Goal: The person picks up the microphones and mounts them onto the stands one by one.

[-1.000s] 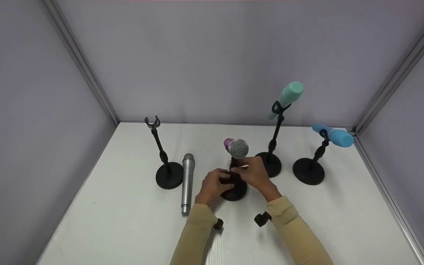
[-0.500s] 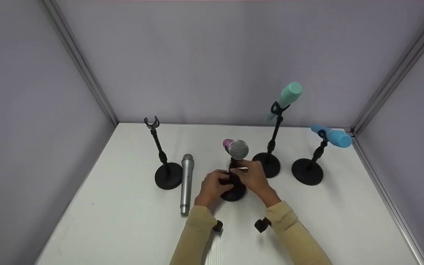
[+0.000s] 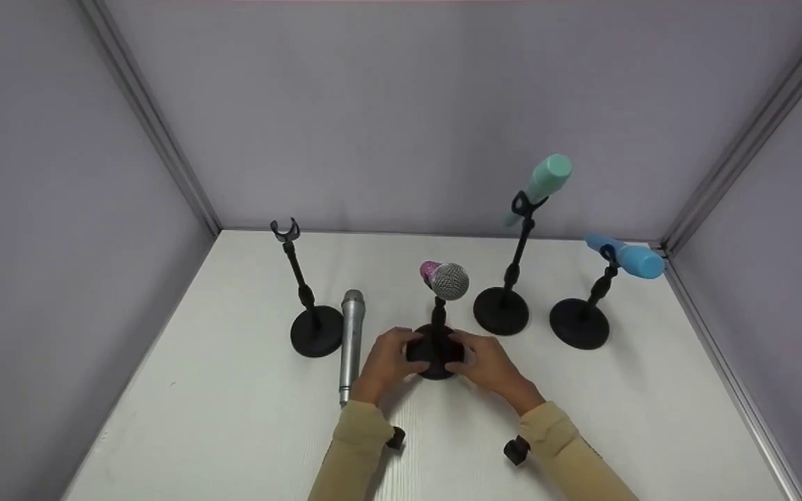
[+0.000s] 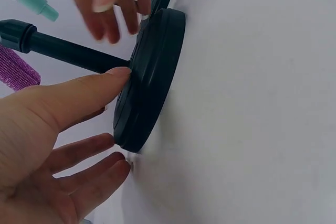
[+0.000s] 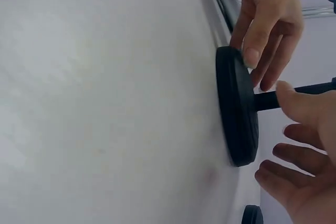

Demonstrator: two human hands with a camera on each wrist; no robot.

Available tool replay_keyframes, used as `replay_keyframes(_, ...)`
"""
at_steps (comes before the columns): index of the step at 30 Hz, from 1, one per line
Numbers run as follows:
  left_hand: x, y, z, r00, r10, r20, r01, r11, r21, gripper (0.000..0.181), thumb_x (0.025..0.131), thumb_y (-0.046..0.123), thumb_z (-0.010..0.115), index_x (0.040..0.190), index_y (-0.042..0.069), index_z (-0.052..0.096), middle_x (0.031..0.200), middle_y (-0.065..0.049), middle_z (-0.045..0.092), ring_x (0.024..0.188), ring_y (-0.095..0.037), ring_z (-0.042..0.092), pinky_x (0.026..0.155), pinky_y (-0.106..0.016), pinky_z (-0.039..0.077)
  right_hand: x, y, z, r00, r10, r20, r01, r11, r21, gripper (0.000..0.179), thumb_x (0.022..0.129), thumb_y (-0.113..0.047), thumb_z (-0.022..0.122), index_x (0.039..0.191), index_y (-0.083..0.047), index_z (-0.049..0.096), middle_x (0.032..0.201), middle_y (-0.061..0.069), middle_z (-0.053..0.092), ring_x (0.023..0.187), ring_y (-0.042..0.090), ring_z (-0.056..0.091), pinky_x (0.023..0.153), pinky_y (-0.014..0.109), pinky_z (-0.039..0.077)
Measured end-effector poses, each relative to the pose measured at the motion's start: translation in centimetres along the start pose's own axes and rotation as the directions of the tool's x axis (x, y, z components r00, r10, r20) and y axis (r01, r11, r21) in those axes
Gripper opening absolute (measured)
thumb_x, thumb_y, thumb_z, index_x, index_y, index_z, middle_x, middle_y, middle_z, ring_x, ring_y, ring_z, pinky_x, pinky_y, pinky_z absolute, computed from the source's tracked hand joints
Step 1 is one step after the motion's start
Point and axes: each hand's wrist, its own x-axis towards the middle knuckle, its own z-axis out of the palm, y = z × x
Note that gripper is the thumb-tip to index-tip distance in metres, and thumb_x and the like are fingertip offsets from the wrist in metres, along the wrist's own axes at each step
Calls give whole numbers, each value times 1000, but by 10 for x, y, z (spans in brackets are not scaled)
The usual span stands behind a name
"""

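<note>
A short black microphone stand (image 3: 436, 351) stands upright between my hands, holding a pink microphone (image 3: 448, 280) with a silver mesh head. My left hand (image 3: 387, 362) grips the left side of its round base; in the left wrist view the thumb (image 4: 113, 80) lies on the base (image 4: 149, 85) and the fingers are at the rim. On the other side, my right hand (image 3: 490, 367) is beside the base with loosely bent fingers. In the right wrist view its thumb (image 5: 294, 100) is near the post, and the fingers look apart from the base.
Left of my hands lies a silver microphone (image 3: 351, 341), beside a stand with a bare clip (image 3: 315, 330). To the right stand a taller stand with a mint microphone (image 3: 549, 175) and a short one with a blue microphone (image 3: 638, 260). Grey walls (image 3: 401, 118) enclose the white table (image 3: 234, 417).
Both hands have moved down from the stand's post to its base and spread slightly apart. The right hand has let go of the post. The microphones keep their places.
</note>
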Motion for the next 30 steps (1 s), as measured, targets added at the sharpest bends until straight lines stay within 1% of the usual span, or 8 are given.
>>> replay_keyframes(6,-7,3,4,1000,-12,9,12,999,42,50,80,13,88,125,0,71,127,-18,69,120,-35,65,105,-48,53,-4,-1,8,999,17,44,-14,997,-75,49,83,-10,85,127,5,69,141,24,62,129,42,62,109,56,49)
replay_keyframes(11,-8,3,9,1000,19,-10,-18,997,76,46,78,9,89,121,0,74,123,-18,70,116,-36,66,104,-50,54,-3,-1,13,999,-8,53,14,995,-103,46,84,-8,83,125,8,69,140,32,60,128,47,61,107,57,50)
replay_keyframes(14,-8,3,11,998,54,-23,-52,995,82,44,78,6,88,119,0,75,121,-20,70,115,-39,67,103,-52,54,-2,-1,15,999,-36,24,39,992,-118,41,83,-7,84,121,6,72,134,33,63,124,47,64,105,57,52)
replay_keyframes(17,-8,3,14,998,59,-22,-57,994,92,43,78,5,88,118,1,76,122,-21,70,115,-39,67,103,-51,54,-2,-1,18,998,-59,-2,59,989,-136,38,81,-8,85,116,4,76,129,32,67,118,45,68,101,55,55)
replay_keyframes(22,-10,6,16,999,28,-16,-26,995,95,43,77,3,88,118,1,76,124,-23,69,117,-41,66,105,-52,53,-5,-1,22,997,-70,-23,65,984,-168,36,79,-11,87,111,3,78,127,31,68,112,44,71,95,54,57)
replay_keyframes(24,-9,8,16,999,23,-24,-20,995,100,44,76,1,88,119,1,76,124,-23,70,118,-41,66,105,-52,52,-4,-2,23,997,-71,-40,63,981,-182,36,78,-12,87,110,2,78,126,31,69,111,44,71,94,54,58)
replay_keyframes(28,-6,14,16,998,41,-56,-34,992,123,46,74,-2,88,118,0,76,120,-23,71,115,-41,67,104,-52,53,0,-4,22,996,-49,-68,36,982,-185,32,76,-11,88,105,1,80,125,29,70,108,43,72,92,53,58)
replay_keyframes(30,-4,16,15,997,32,-69,-23,992,120,47,72,-4,88,117,-1,76,118,-23,71,114,-41,67,103,-51,54,3,-5,22,997,-45,-69,31,982,-188,31,75,-9,89,103,1,80,124,29,71,110,44,72,93,52,58)
